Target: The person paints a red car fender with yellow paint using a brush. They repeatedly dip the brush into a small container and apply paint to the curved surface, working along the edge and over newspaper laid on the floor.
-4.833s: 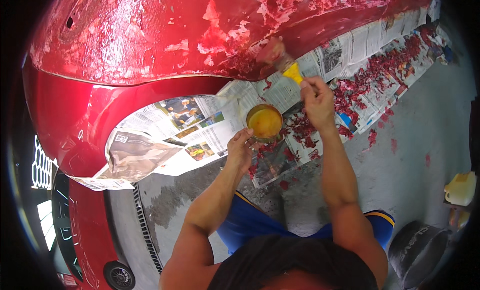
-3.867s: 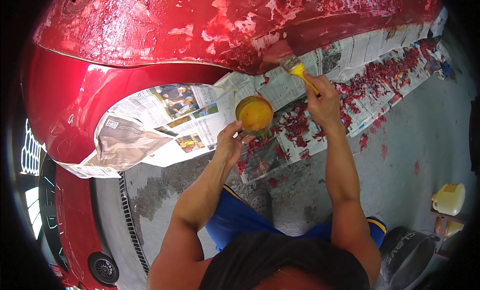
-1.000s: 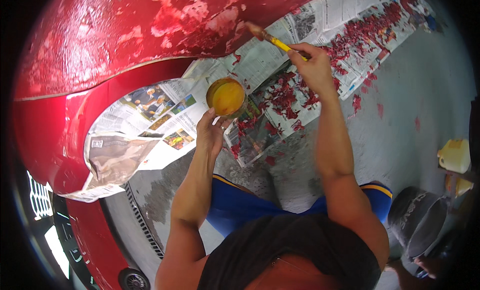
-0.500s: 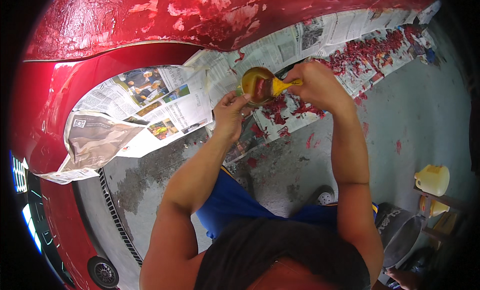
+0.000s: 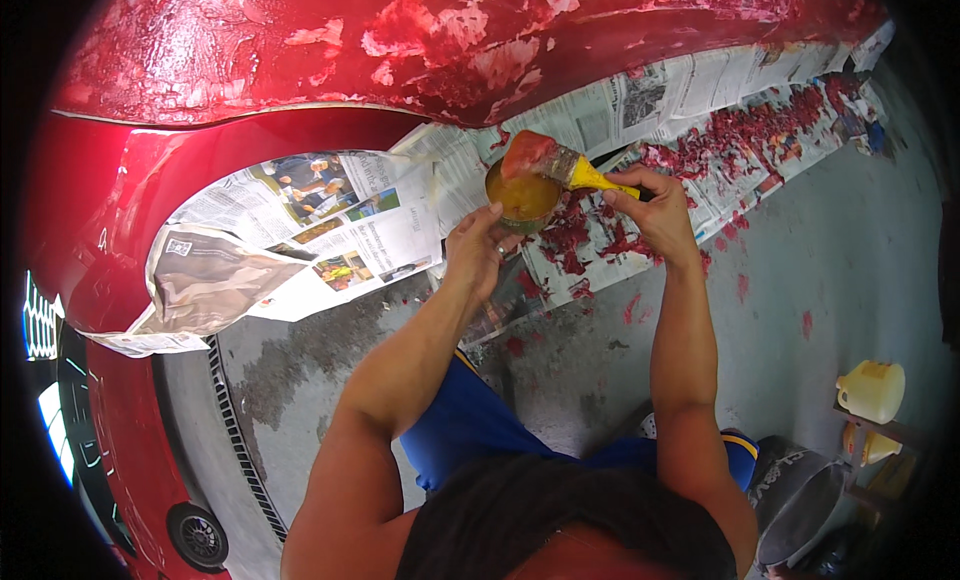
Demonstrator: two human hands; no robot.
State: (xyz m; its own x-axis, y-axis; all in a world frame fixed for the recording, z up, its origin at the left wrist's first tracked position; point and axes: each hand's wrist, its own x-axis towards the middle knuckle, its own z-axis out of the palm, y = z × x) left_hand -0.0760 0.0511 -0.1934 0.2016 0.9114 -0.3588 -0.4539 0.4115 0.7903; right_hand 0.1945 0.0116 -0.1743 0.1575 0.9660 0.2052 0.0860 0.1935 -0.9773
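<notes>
My left hand [image 5: 476,248] is closed around the near left side of a small round can [image 5: 545,220] with yellowish liquid in it. In my right hand [image 5: 655,212] is the yellow handle of a paintbrush [image 5: 590,175]. The brush's reddish, wet-looking bristles rest over the far rim of the can, above the liquid. Just beyond both hands is a red car body panel [image 5: 300,50], wet and shiny at the left, its paint blistered and patchy toward the middle and right.
Newspaper [image 5: 390,215] covers the lower car body and the floor beneath. Red paint flakes [image 5: 740,135] lie over the sheets at right. A pale plastic jug [image 5: 871,391] stands on a wooden rack beside a dark drum [image 5: 797,495]. Another red car [image 5: 130,410] is at far left.
The brush has come up out of the liquid to the can's far rim. My right hand has moved slightly right and nearer, and the view has shifted a little.
</notes>
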